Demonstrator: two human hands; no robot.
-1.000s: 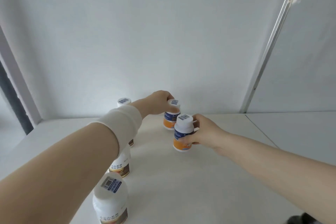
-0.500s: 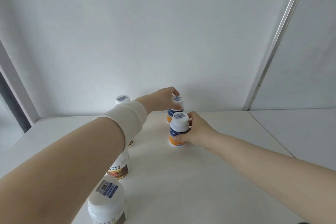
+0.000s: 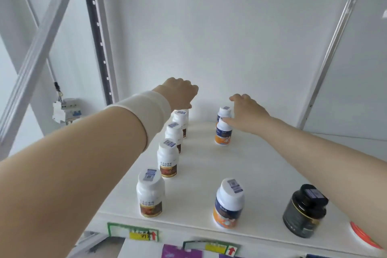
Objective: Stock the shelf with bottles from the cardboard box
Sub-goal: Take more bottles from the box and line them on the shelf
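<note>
Two white bottles with blue and orange labels stand one behind the other at the back of the white shelf: the rear bottle and the front bottle. My right hand hovers beside them with relaxed fingers, its thumb at the front bottle's cap. My left hand, above a white wrist wrap, hangs with loosely curled fingers over the far end of a row of white bottles with brown labels and holds nothing. The cardboard box is out of view.
A blue and orange bottle and a black jar stand at the shelf's front edge. A brown-label bottle is front left. Price tags line the edge. A black slotted upright and silver braces frame the shelf.
Both hands have let go of the two blue and orange bottles, which now stand at the back. The hands lifted and spread apart. The view pulled back, showing the shelf's front edge.
</note>
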